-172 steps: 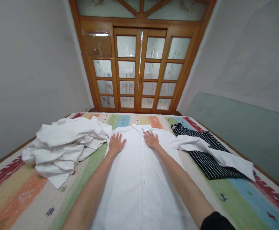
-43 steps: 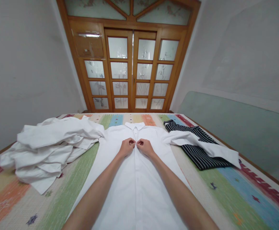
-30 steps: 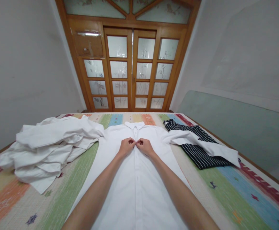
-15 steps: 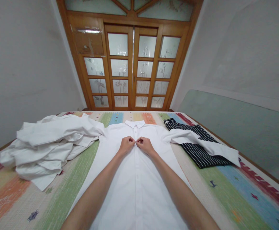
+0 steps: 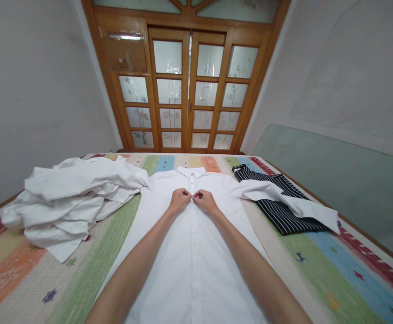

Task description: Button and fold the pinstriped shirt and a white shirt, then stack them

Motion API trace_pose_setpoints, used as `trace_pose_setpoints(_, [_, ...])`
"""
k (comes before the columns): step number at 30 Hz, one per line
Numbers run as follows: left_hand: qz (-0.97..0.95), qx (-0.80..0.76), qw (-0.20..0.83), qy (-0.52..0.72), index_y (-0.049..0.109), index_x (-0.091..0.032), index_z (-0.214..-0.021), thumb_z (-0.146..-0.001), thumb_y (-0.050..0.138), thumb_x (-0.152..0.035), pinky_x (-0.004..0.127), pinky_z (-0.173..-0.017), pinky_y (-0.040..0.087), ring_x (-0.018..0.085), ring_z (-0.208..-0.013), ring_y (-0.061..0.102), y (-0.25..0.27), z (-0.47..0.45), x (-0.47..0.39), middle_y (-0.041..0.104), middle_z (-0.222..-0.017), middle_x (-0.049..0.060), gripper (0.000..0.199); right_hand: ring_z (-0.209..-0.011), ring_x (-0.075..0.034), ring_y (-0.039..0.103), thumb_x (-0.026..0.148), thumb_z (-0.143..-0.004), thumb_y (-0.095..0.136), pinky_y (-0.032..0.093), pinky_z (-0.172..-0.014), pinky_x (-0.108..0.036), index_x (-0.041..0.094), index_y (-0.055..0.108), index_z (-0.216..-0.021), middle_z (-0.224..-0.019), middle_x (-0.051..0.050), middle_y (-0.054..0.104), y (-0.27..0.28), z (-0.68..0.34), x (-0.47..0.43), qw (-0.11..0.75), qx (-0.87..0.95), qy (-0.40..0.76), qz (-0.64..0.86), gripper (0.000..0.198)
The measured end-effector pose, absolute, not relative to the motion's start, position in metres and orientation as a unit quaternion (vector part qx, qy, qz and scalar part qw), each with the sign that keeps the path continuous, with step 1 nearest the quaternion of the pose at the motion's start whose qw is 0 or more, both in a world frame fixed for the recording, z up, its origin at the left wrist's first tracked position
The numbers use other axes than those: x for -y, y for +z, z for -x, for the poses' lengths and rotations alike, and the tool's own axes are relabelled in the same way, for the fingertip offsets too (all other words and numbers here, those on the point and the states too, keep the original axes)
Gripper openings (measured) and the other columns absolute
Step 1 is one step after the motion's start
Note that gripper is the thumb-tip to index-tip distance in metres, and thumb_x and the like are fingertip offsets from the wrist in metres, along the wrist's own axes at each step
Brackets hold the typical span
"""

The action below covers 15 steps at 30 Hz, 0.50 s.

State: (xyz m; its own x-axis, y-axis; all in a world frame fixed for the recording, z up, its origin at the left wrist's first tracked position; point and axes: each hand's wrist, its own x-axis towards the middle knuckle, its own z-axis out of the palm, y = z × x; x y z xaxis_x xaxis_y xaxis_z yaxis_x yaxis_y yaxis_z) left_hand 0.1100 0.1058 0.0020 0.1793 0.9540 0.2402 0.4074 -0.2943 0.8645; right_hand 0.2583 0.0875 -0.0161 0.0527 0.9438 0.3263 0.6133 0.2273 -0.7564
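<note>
A white long-sleeved shirt (image 5: 169, 265) lies flat, front up, its collar (image 5: 191, 172) at the far end. Both hands meet at its front placket, below the collar. My left hand (image 5: 180, 200) pinches the placket edge from the left, fingers closed. From the right, my right hand (image 5: 204, 200) pinches the same placket, its fingertips almost touching the left ones. The button or buttonhole between the fingertips is too small to make out. Lower down, the placket (image 5: 193, 270) runs straight toward me between my forearms.
A crumpled heap of white cloth (image 5: 71, 193) lies at the left, against the shirt's left side. Under the right sleeve is a folded black-and-white striped garment (image 5: 280, 216). A striped, multicoloured cover (image 5: 95, 270) lies beneath everything. Wooden glazed doors (image 5: 186, 90) stand beyond.
The view has shifted slightly. Both hands stay at the same spot on the placket, pinching it, with only a tiny change in the fingers.
</note>
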Motion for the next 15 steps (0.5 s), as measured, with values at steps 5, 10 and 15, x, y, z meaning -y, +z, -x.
trace_pose_setpoints(5, [-0.674,-0.499,0.355,0.412,0.062,-0.016,-0.057,-0.067,0.06,-0.013,0.021,-0.052,0.042,0.01,-0.047,0.054,-0.001,-0.1126,-0.1088,0.056,-0.045,-0.005,0.011,-0.062,-0.013,0.059,0.015,-0.067,0.061,0.044,-0.064,-0.023,0.018,0.067,-0.07,-0.066,0.0,0.067,-0.0158,-0.2586,-0.0867,0.41,0.667,0.192,0.591,0.007])
trace_pose_setpoints(10, [-0.669,-0.499,0.364,0.413,0.063,-0.015,-0.058,-0.068,0.06,-0.011,0.02,-0.052,0.042,0.009,-0.046,0.052,-0.0041,-0.1123,-0.1111,0.055,-0.044,-0.006,0.011,-0.066,-0.014,0.057,0.017,-0.072,0.061,0.045,-0.067,-0.025,0.017,0.066,-0.076,-0.072,-0.001,0.065,-0.0172,-0.2619,-0.0859,0.42,0.693,0.149,0.566,0.007])
trace_pose_setpoints(15, [-0.677,-0.484,0.369,0.414,0.063,-0.015,-0.06,-0.069,0.059,-0.01,0.02,-0.053,0.043,0.009,-0.044,0.052,-0.004,-0.1105,-0.1087,0.054,-0.043,-0.006,0.011,-0.073,-0.015,0.057,0.016,-0.081,0.057,0.044,-0.072,-0.026,0.018,0.065,-0.082,-0.079,-0.003,0.063,-0.0188,-0.2614,-0.0837,0.37,0.739,0.07,0.559,0.008])
